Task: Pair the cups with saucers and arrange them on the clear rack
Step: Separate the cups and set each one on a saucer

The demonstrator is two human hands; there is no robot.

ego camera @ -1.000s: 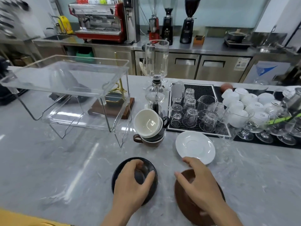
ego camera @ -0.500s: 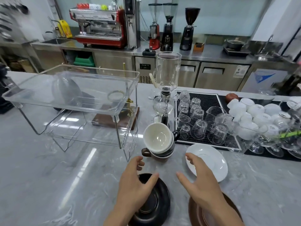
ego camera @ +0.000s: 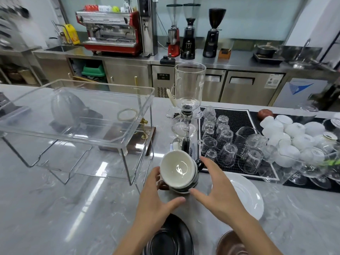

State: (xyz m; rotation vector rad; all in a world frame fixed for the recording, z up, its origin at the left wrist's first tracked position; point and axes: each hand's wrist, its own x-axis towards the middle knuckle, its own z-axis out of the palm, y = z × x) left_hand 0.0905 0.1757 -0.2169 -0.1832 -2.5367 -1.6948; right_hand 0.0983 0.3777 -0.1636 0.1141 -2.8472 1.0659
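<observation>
Grey marble counter [ego camera: 55, 208]; steel back bench [ego camera: 239, 59], red espresso machine [ego camera: 110, 34], three grinders [ego camera: 189, 32].

Bright, even light from overhead; white glare streaks on the glossy desk [ego camera: 55, 208] and clear rack [ego camera: 77, 126]; soft shadows; straight lines bow at the edges; far left corner blurred

left hand [ego camera: 156, 197]: open, fingers spread | right hand [ego camera: 219, 192]: open, seemingly touching nothing
</observation>
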